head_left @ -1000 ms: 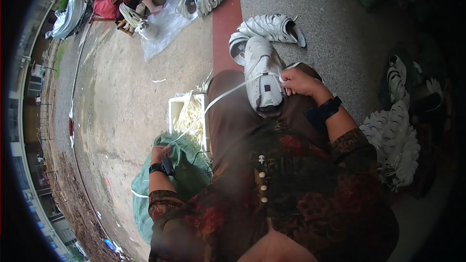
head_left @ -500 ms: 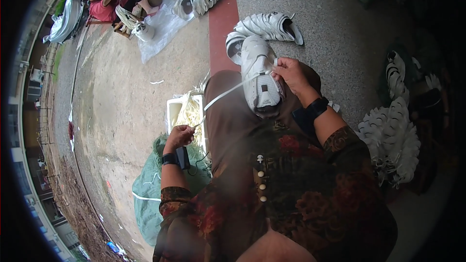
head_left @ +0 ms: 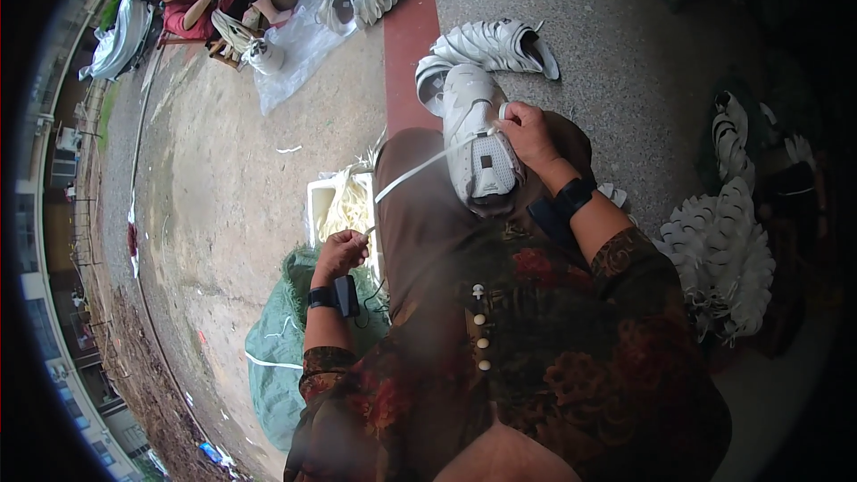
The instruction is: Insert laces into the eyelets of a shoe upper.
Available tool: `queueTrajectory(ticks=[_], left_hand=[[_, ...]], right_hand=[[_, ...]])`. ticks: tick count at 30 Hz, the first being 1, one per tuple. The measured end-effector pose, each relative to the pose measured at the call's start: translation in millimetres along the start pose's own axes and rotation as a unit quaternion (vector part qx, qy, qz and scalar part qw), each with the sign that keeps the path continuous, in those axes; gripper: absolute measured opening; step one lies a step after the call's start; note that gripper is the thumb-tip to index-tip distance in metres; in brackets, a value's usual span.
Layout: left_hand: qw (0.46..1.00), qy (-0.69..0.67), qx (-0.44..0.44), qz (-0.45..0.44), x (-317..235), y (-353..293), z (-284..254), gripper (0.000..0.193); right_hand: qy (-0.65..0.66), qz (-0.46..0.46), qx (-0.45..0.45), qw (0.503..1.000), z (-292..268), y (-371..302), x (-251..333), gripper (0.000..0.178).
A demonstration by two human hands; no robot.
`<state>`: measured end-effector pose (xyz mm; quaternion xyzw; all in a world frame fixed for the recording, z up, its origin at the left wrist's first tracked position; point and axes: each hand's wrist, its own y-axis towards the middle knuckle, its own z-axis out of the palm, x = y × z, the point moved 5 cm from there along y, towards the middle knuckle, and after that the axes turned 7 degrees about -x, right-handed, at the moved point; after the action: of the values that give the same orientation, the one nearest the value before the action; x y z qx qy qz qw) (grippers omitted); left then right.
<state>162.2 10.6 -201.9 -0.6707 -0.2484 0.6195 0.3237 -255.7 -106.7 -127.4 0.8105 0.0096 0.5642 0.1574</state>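
A white shoe upper [head_left: 468, 98] rests across my lap, its perforated end toward me. A flat white shoelace [head_left: 415, 174] stretches from its lacing area down to the left. My left hand [head_left: 343, 255] is closed in a pinch at the lace's thin lower end, beside my left thigh; its exact grip is partly hidden by the fingers. At the right edge of the upper, my right hand [head_left: 530, 137] is closed, with a short white loop of lace showing above the thumb and finger. Black bands sit on both wrists.
A white foam box [head_left: 319, 205] of loose laces stands left of my knee, beside a green sack [head_left: 272, 361]. Nested white uppers [head_left: 486, 46] lie beyond my knees, more [head_left: 719, 250] at right. Far left, a person [head_left: 192, 9] sits near more uppers.
My left hand has shifted slightly up and right, toward my thigh. My right hand has moved a little along the upper's edge. The upper stays on my lap.
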Motion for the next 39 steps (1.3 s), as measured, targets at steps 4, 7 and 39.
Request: queueTrajectory(ticks=[4,7,39], left_hand=[[1.0,0.02,-0.016,0.014,-7.1,-2.9,7.9,0.014],[0.975,0.057,-0.158,0.144,-40.9,-13.0,30.6,0.017],[0.622,0.401,-0.138,0.659,-183.0,6.4,259.9,0.012]], right_hand=[[-0.186,-0.205,-0.057,0.959,6.1,-6.5,31.8,0.016],[-0.195,-0.197,-0.024,0.961,10.0,2.9,27.9,0.016],[-0.165,-0.074,0.076,0.981,2.0,3.2,6.5,0.014]])
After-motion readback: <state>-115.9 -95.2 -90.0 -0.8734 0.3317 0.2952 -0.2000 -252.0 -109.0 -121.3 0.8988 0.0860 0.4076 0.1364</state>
